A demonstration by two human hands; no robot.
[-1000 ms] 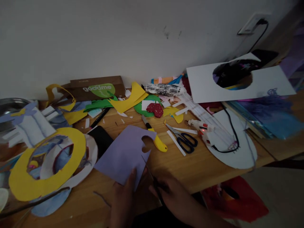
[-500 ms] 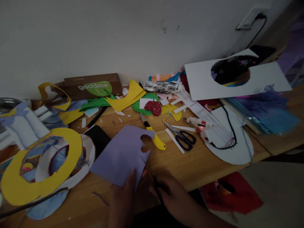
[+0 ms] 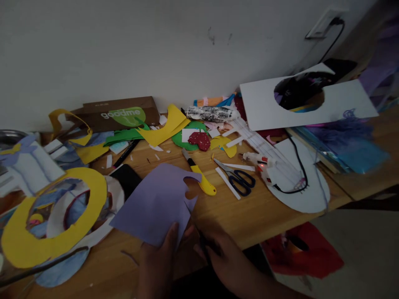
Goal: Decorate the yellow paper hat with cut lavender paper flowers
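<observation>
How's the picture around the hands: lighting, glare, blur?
Head view: dim overall; left hand dark, right hand dark with its tool hard to make out; purple paper stands out; box lettering readable; no strong glare, just a red light on the glue gun.

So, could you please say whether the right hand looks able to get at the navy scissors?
Likely yes: mostly tabletop lies between the right hand and the navy scissors, though it should first release its dark tool.

1. Tabletop (image 3: 246, 220): brown wood, strewn with small white scraps (image 3: 109, 161).
2. Near its middle: yellow-handled knife (image 3: 203, 180), dark-handled scissors (image 3: 239, 182), white strip (image 3: 228, 184).
3. Left of these: flat black slab (image 3: 129, 179).
</observation>
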